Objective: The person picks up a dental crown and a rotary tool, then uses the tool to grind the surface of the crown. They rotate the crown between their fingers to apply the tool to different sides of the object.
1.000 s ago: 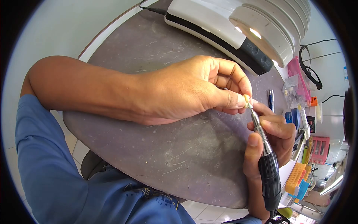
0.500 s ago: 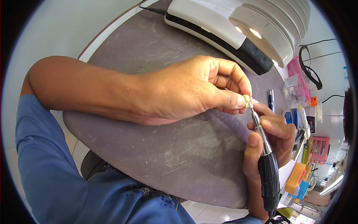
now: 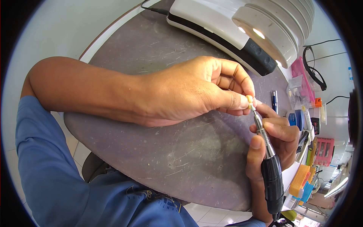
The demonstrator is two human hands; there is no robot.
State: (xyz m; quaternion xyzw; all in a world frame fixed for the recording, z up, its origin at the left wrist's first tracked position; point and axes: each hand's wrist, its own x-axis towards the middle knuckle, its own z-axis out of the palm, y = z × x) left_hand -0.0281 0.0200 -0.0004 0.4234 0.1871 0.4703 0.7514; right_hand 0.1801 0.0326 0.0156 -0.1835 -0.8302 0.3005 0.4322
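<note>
Between the thumb and index finger of my left hand (image 3: 196, 89) is a small yellowish dental crown (image 3: 249, 99), largely covered by the fingertips. My right hand (image 3: 278, 142) is wrapped round a handpiece (image 3: 271, 170) with a silver front and a black ribbed body. Its pale grinding tip (image 3: 253, 107) points up and left and sits against the crown, though the exact contact is too small to make out. Both hands are close together above the grey tabletop (image 3: 181, 151), with right fingertips near the left ones.
A white lamp head (image 3: 264, 34) overhangs a white and black device (image 3: 219, 32) at the back. A dark blue pen (image 3: 275, 101) lies right of the hands. Black glasses (image 3: 315, 72), a pink rack (image 3: 324, 151) and an orange block (image 3: 298, 179) crowd the right side.
The handpiece has tilted very slightly, and the crown has turned a little between the left fingers. Otherwise both hands stay in place.
</note>
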